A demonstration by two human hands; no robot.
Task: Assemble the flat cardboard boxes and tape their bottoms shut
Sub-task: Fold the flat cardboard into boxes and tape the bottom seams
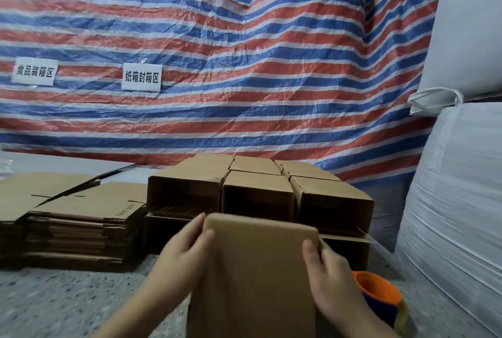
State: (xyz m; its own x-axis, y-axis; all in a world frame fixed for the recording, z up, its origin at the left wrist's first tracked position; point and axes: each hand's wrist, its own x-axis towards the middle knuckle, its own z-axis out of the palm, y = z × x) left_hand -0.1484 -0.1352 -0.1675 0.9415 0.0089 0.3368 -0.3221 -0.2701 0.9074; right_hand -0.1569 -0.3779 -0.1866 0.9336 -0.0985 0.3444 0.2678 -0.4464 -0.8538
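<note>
I hold a brown cardboard box [255,272] upright in front of me, its plain face toward the camera. My left hand [182,248] grips its left edge, thumb on the front face. My right hand [330,283] grips its right edge, thumb on the front. Behind it stand assembled boxes [258,193] stacked in two layers, open sides toward me. A stack of flat cardboard boxes [81,223] lies to the left on the floor. An orange and blue tape dispenser [380,297] sits at the lower right, partly hidden by my right hand.
A red, white and blue striped tarp [217,52] hangs behind, with two white paper signs [141,77]. Large white woven sacks [456,202] stand at the right. The speckled floor [68,302] shows at the lower left.
</note>
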